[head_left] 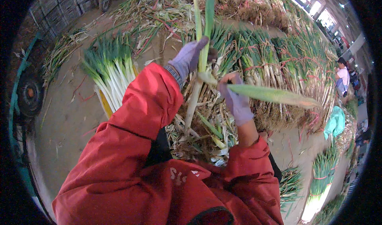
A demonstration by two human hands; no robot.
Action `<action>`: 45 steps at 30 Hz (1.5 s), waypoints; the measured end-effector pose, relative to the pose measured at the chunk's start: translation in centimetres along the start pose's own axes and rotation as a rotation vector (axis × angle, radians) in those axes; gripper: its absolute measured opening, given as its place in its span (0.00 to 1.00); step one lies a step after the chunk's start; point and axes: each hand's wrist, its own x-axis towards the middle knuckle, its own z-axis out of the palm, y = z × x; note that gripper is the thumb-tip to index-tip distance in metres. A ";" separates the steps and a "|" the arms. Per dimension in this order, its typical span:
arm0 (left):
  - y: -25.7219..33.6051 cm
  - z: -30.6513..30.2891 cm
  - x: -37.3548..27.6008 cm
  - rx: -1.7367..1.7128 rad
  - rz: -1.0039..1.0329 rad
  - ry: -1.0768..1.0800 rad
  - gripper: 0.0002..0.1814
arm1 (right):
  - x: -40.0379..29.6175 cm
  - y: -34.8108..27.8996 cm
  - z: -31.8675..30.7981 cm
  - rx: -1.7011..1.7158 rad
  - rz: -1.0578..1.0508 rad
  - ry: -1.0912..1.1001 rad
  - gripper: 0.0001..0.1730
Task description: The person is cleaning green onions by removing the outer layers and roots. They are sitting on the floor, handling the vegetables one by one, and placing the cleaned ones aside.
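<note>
In a lilac knit glove, my left hand [186,56] grips a long green onion [194,98] at the base of its green leaves. Its pale stalk hangs down, roots lowest, over loose peelings. My right hand [235,98], gloved alike, pinches an outer leaf [271,95] that is bent out to the right and seems partly joined to the stalk at a pale fold. Below both hands lies a heap of stripped leaves and roots [209,135]. To the left rests a bundle of clean white-stalked green onions [115,73] on a yellow support.
Tied bundles of unpeeled green onions [286,64] lie in rows at right, roots toward me. A wheel [29,92] with a teal frame stands at far left, near stacked crates [64,7]. A person [342,76] is at far right, beyond a green plastic bag [334,122].
</note>
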 end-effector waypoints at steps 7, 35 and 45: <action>3.8 -7.1 1.4 -0.333 0.242 0.306 0.16 | -18.7 8.1 -3.6 -0.858 0.647 -0.940 0.18; 3.4 -6.3 1.2 -0.238 0.041 0.110 0.10 | -4.8 4.7 4.1 -0.114 0.435 0.134 0.22; 2.6 -1.9 -1.1 -0.029 0.065 0.056 0.19 | -0.6 0.3 5.7 -0.058 0.510 0.033 0.24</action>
